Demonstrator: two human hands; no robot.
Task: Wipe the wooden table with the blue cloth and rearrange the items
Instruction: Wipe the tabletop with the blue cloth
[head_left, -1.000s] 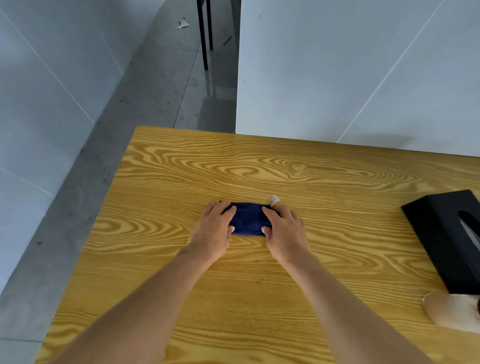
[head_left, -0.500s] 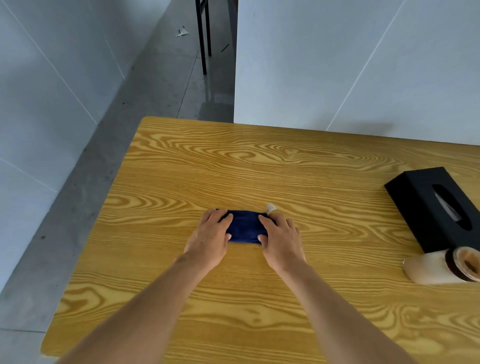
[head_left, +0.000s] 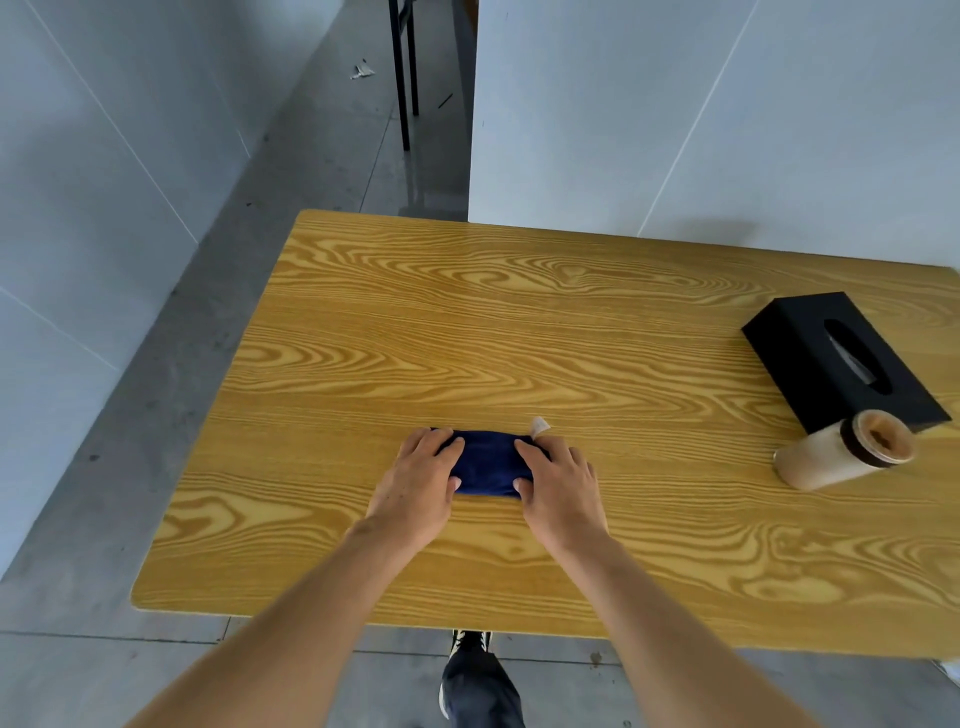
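A folded dark blue cloth (head_left: 488, 462) lies flat on the wooden table (head_left: 467, 322), a white tag sticking out at its far right corner. My left hand (head_left: 418, 480) presses on the cloth's left end, fingers spread over it. My right hand (head_left: 561, 486) presses on its right end the same way. Only the cloth's middle strip shows between the two hands. At the right of the table stands a black tissue box (head_left: 841, 364), and a beige cup (head_left: 844, 449) with a brown rim lies on its side just in front of it.
White panels stand behind the table and to the left. A grey floor strip runs along the table's left edge, with black chair legs (head_left: 405, 73) at the far end. My shoe (head_left: 470, 644) shows below the near table edge.
The view has pulled back and swung right, bringing the tissue box and the lying cup fully into sight. Both hands stay pressed on the cloth in the same place.
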